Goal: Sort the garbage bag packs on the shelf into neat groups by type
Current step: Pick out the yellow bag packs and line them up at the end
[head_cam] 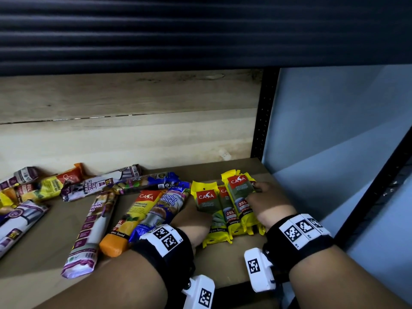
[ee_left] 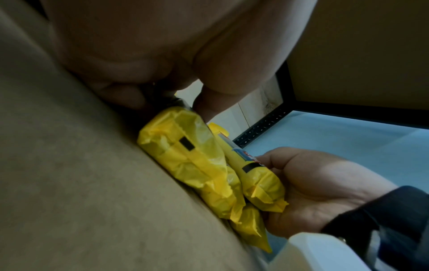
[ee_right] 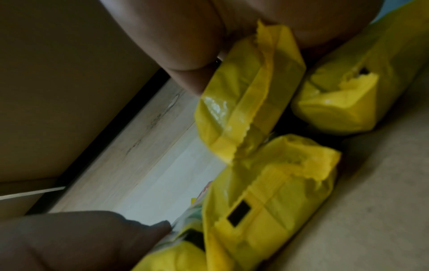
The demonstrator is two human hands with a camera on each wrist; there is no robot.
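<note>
One yellow pile made, lots of packs left to sort.

On the left of the shelf (head_cam: pixel 156 270), the mixed packs (head_cam: pixel 89 197) lie jumbled, not sorted yet. The left hand (head_cam: pixel 191 217) presses the side of the yellow packs (head_cam: pixel 225 210), its fingers hidden. The right hand (head_cam: pixel 267 204) curls round the top yellow pack (head_cam: pixel 240 197). The wrist views show the packs' crinkled ends stacked; only the head view shows the mess.

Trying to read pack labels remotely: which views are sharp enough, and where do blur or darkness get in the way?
Head view: dim but sharp, labels on the yellow packs legible; loose packs at far left smear. Left wrist view: soft, left hand a dark blur up close. Right wrist view: motion-blurred, no print readable.
</note>
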